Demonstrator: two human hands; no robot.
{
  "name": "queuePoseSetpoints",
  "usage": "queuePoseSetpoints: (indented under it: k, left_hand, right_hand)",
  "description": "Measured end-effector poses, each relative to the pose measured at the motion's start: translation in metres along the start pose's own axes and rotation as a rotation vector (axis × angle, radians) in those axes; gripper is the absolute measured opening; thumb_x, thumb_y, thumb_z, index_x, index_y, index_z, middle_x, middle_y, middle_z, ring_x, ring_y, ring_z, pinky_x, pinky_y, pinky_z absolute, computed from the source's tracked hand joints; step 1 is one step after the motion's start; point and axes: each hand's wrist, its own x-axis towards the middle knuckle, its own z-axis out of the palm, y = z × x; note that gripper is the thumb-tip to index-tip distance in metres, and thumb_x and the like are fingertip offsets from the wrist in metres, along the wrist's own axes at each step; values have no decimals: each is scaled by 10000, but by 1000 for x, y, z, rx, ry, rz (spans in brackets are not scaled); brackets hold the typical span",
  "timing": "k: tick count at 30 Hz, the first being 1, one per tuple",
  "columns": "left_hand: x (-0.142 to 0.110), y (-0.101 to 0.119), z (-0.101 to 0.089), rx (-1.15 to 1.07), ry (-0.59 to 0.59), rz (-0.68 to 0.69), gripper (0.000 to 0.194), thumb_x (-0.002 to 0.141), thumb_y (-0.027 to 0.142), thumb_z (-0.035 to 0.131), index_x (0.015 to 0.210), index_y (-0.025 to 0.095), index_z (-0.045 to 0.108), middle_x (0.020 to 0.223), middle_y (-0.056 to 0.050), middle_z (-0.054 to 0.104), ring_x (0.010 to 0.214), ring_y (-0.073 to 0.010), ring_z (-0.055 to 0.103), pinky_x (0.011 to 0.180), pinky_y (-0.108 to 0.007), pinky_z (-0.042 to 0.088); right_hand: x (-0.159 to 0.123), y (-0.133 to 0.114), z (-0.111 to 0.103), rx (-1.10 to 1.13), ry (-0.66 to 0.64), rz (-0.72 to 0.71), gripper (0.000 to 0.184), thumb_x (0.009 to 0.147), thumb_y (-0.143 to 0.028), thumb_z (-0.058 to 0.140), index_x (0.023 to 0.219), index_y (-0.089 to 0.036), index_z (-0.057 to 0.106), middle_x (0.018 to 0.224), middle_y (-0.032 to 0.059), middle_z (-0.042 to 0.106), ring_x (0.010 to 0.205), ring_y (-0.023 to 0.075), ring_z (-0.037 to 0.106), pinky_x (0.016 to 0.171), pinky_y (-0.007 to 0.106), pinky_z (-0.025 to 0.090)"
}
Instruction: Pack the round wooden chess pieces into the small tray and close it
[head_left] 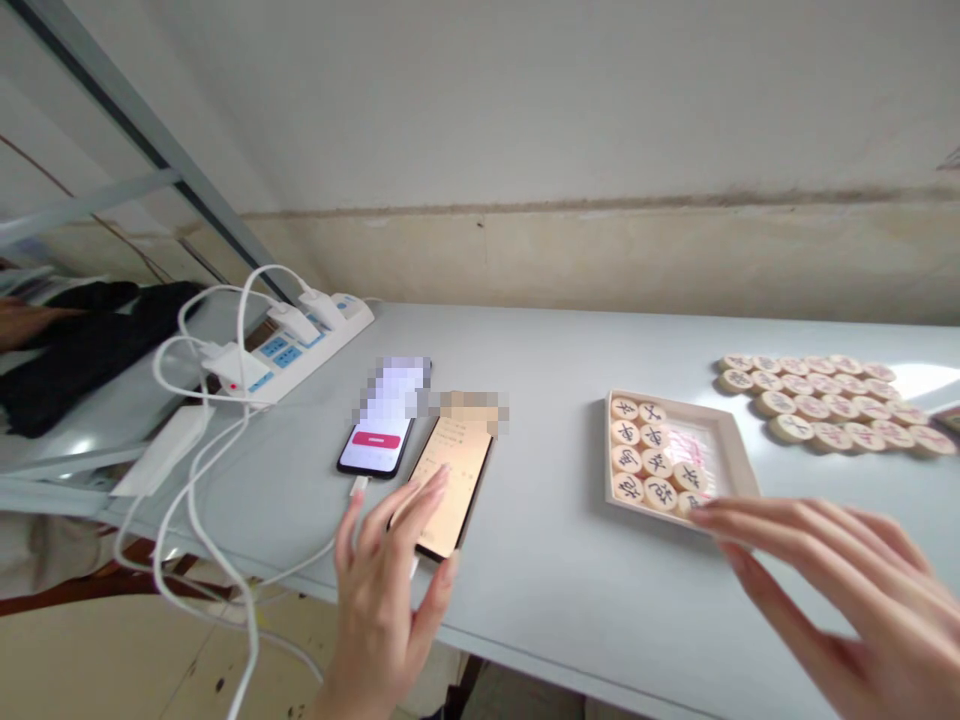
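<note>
My left hand (pixel 390 580) hovers over or rests on the lower part of a phone (pixel 454 470) with a yellowish screen; its fingers are spread and nothing is in them. A square box (pixel 720 425) holds several round xiangqi pieces (pixel 656 463) with dark characters, packed in its left and front part. At the front of the box, the stretched fingertips of my right hand (pixel 832 580) touch or partly cover one piece (pixel 691 503). The thumb is apart below the fingers, outside the box. Pink marks show on the bare bottom of the box.
Several more xiangqi pieces (pixel 832 400) lie in rows at the right. A second phone (pixel 382 420) with a charging cable lies beside the first. White cables (pixel 199 500) loop from a power strip (pixel 300 350) over the table's front edge. A wall (pixel 562 250) stands behind.
</note>
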Motion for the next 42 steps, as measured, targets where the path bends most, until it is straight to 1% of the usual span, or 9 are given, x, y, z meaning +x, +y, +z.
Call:
queuePoseSetpoints:
  k: [4,7,10,15,18,24,31,35,42]
  left_hand:
    - [28,31,6,-85,-121,74,350,821,228,451,1171,215,438,1182,-43,556,1086,-180,479,937,-347,369]
    - [54,55,16,-169,-158,74,253,844,246,421,1087,225,491,1109,-27,587,1011,-172,516,852,-330,420]
    - [85,73,35,-265,-177,21,217,859,236,384,1037,215,506,1032,-25,599,964,-167,529,833,-328,430]
    - [143,94,85,-387,-169,-63,188,843,188,377,944,184,536,960,-53,579,937,-182,526,825,-318,433]
    - [163,103,114,-480,-137,-115,195,819,140,382,912,168,552,949,-64,563,934,-171,524,845,-297,422]
    - [165,103,141,-680,-148,-267,188,779,112,411,804,164,589,865,-43,561,819,-131,546,808,-255,437]
    - [168,96,147,-708,-179,-249,176,781,143,417,764,178,589,846,-24,584,757,-120,547,772,-240,438]
    - [168,96,147,-713,-185,-233,167,788,150,419,771,184,582,853,-18,591,760,-119,545,764,-235,436]
    - [167,96,144,-708,-189,-238,153,788,146,427,770,183,575,841,-14,590,751,-114,543,747,-228,438]
  right_hand:
    - [24,61,6,-159,-273,-54,250,895,-389,349,1004,-305,558,1050,-11,604,885,203,563,715,352,364]
    - [33,86,9,-181,-415,-18,262,904,-382,345,1028,-287,556,1077,8,587,934,205,538,758,357,357]
    - [44,87,11,-186,-480,-32,240,903,-321,370,1057,-282,550,1042,24,588,914,192,534,746,334,356]
    - [57,77,17,-300,-446,-53,302,856,-201,460,1149,-256,508,946,45,578,848,182,526,730,320,347]
    - [58,79,22,-321,-420,-81,296,838,-175,479,1114,-266,533,968,46,562,852,186,509,708,305,351]
    - [49,99,24,-273,-280,-65,229,855,-369,452,1008,-241,563,957,54,557,884,211,490,756,336,362]
    - [44,131,0,-319,-262,151,574,809,-665,218,903,-232,584,1018,83,579,918,254,496,791,390,350]
    - [38,148,-2,-335,-250,273,649,723,-764,186,870,-272,583,975,48,602,865,267,514,753,412,363]
    - [29,156,9,-441,-299,74,669,771,-717,118,922,-250,574,1022,72,568,960,287,466,747,416,359]
